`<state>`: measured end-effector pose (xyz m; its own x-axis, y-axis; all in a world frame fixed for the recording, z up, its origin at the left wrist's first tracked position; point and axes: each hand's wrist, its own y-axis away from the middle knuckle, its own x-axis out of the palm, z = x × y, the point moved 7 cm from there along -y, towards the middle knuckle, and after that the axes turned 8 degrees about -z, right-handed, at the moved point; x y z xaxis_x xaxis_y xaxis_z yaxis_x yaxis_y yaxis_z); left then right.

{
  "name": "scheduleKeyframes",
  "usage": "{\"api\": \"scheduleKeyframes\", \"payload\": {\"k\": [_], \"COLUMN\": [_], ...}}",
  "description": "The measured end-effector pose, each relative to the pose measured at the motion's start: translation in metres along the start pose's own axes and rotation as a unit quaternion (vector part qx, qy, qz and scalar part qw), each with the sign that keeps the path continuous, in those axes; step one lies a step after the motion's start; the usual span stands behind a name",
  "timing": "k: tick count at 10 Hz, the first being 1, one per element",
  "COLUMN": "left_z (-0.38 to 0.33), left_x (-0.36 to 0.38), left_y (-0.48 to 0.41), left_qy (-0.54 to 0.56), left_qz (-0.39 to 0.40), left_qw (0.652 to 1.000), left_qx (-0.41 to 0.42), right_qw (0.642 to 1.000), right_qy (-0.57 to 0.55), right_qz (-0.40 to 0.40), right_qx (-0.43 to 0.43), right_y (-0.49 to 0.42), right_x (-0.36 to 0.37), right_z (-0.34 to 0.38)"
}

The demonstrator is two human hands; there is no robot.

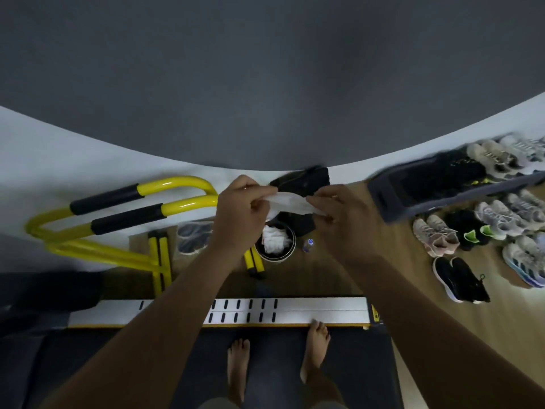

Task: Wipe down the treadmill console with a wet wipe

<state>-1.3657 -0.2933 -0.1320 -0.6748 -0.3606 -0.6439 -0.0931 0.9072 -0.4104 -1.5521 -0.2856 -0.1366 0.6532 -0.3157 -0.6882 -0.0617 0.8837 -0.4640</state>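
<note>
A white wet wipe (290, 202) is stretched between both hands in the middle of the view. My left hand (240, 214) pinches its left end and my right hand (343, 219) pinches its right end. Right behind the wipe is a black object (303, 180), partly hidden by the hands; I cannot tell whether it is the console. The treadmill's white front cover (318, 309) with dark slots lies below, and my bare feet stand on the dark belt (274, 358).
A round bin (275, 242) holding crumpled white wipes stands on the wooden floor beneath the hands, with a small bottle (308, 245) beside it. Yellow handrails (118, 214) are at left. A dark shoe rack (436, 184) and several pairs of shoes are at right.
</note>
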Motion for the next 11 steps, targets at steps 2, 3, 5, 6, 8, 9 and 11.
{"api": "scheduleKeyframes", "payload": {"k": [2,3,5,6,8,9,11], "left_z": [0.068,0.113,0.207,0.276,0.42,0.493,0.57], "left_x": [0.081,0.119,0.223,0.275,0.379,0.448,0.514], "left_y": [0.025,0.041,0.072,0.102,0.154,0.182,0.235], "left_qy": [0.147,0.104,-0.021,-0.05,-0.071,-0.072,-0.164], "left_qz": [0.02,-0.004,0.068,0.103,0.128,0.235,0.453], "left_qw": [0.953,0.946,0.98,0.981,0.981,0.957,0.857], "left_qx": [-0.266,-0.306,-0.185,-0.159,-0.13,-0.157,-0.184], "right_qw": [0.997,0.991,0.979,0.967,0.97,0.95,0.89], "right_qy": [-0.048,-0.067,-0.021,-0.011,-0.017,0.012,0.093], "right_qz": [0.06,0.07,0.142,0.219,0.198,0.275,0.415], "right_qx": [0.026,0.089,0.144,0.132,0.137,0.148,0.166], "right_y": [0.011,0.027,0.077,0.116,0.166,0.194,0.246], "right_x": [0.071,0.115,0.241,0.325,0.469,0.545,0.616], "right_z": [-0.063,-0.099,-0.173,-0.213,-0.299,-0.343,-0.394]}}
